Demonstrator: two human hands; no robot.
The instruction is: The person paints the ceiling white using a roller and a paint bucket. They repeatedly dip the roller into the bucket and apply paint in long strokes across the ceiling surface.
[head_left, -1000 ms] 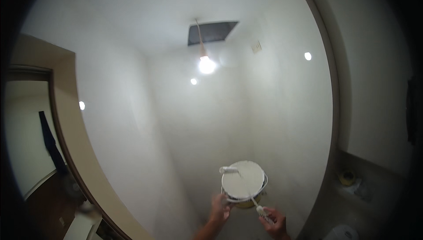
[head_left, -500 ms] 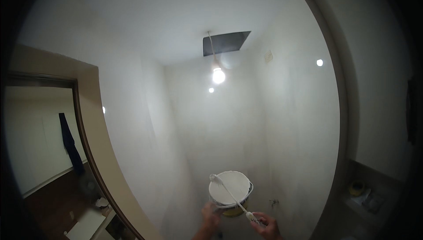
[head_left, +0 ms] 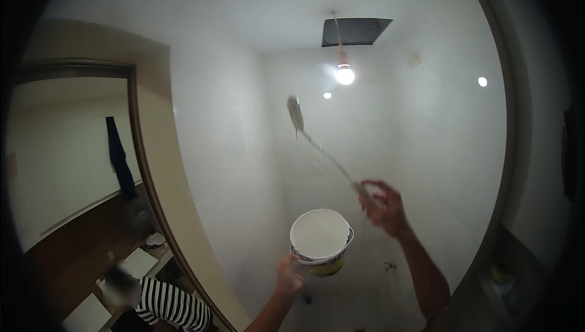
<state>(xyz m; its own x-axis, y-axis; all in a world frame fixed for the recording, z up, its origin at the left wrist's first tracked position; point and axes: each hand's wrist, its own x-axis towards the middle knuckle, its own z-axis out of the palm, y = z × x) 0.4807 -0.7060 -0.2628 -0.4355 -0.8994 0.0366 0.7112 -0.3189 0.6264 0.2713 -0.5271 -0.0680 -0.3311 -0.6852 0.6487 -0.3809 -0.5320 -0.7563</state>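
Observation:
A long-handled mini paint roller (head_left: 329,160) is gripped at its handle by my right hand (head_left: 385,209), fingers wrapped round it. Its pale, coated head (head_left: 295,113) is raised well above the bucket, apart from the far wall as far as I can tell, and slightly blurred. Below it, a bucket (head_left: 328,267) of white paint (head_left: 320,233) is held by its left side in my left hand (head_left: 289,276). The white bail handle hangs round the bucket's front and right. Part of my left fingers is hidden against the bucket.
A lit bulb (head_left: 345,76) hangs on a cord near a dark ceiling opening (head_left: 356,31). White walls stand close on both sides. On the left, a doorway (head_left: 135,137) shows a person in a striped top (head_left: 173,304). A tap (head_left: 390,265) juts out low on the right.
My right hand has lifted the roller up from over the bucket. My left hand still holds the bucket. The view has shifted, and a person now shows through the doorway.

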